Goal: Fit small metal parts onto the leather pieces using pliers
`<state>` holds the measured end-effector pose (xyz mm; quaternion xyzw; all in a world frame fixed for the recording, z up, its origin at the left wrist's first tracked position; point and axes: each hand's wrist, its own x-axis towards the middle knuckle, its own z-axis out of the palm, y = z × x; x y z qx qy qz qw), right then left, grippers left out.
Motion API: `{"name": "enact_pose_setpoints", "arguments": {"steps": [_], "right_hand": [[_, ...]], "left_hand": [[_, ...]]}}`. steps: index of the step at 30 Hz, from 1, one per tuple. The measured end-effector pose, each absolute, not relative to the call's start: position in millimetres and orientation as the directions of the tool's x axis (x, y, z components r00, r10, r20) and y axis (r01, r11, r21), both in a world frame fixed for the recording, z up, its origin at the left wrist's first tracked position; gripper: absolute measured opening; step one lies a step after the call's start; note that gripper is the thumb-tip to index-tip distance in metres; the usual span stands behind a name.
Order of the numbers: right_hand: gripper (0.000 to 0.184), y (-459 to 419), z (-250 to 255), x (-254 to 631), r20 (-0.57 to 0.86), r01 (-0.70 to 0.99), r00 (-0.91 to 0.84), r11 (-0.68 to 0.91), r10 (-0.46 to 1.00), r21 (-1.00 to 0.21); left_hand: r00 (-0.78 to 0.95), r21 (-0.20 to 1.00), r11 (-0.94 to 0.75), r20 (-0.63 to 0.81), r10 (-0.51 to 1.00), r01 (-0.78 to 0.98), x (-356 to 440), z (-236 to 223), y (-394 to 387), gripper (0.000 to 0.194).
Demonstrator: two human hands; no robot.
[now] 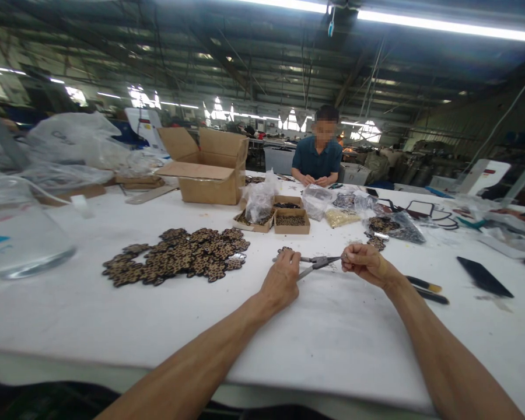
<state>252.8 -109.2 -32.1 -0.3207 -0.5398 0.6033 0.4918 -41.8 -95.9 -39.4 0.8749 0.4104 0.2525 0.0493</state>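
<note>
My left hand (282, 277) is closed round a pair of long-nosed pliers (320, 263), whose jaws point to the right. A small leopard-patterned piece (284, 249) shows at the top of that hand; whether it is gripped too, I cannot tell. At the tips of the jaws my right hand (366, 263) is closed in a pinch, and the tiny thing in its fingers is too small to make out. Left of my hands lies a pile of leopard-patterned flower-shaped pieces (192, 254). Tiny bits are scattered on the white table (315, 332) under the pliers.
Small open cartons of tiny parts (292, 228) stand ahead, beside a large cardboard box (212, 185). Black-handled pliers (429, 291) and a black phone-like slab (485, 276) lie right. A clear plastic container (21, 233) stands left. Across the table sits a person (317, 154).
</note>
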Motion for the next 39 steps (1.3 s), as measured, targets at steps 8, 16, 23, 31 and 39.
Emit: {"name": "enact_pose_setpoints", "arguments": {"steps": [8, 16, 23, 31, 39], "right_hand": [[0.026, -108, -33, 255, 0.124, -0.215, -0.268, 0.066, 0.955, -0.974], [0.03, -115, -27, 257, 0.142, -0.101, -0.17, 0.126, 0.975, -0.987], [0.04, -120, -21, 247, 0.228, 0.086, -0.085, 0.235, 0.97, -0.968], [0.029, -124, -14, 241, 0.3, 0.222, -0.012, 0.295, 0.954, -0.929], [0.03, -124, -15, 240, 0.334, 0.206, 0.033, 0.32, 0.942, -0.925]], "left_hand": [[0.542, 0.284, -0.66, 0.396, 0.741, 0.696, -40, -38, -97, 0.064], [0.53, 0.292, -0.641, 0.379, 0.759, 0.71, -41, -39, -97, 0.065], [0.526, 0.293, -0.638, 0.381, 0.761, 0.712, -42, -39, -97, 0.065], [0.499, 0.304, -0.642, 0.433, 0.751, 0.703, -42, -34, -100, 0.067], [0.475, 0.268, -0.621, 0.448, 0.757, 0.737, -41, -32, -105, 0.067]]}}
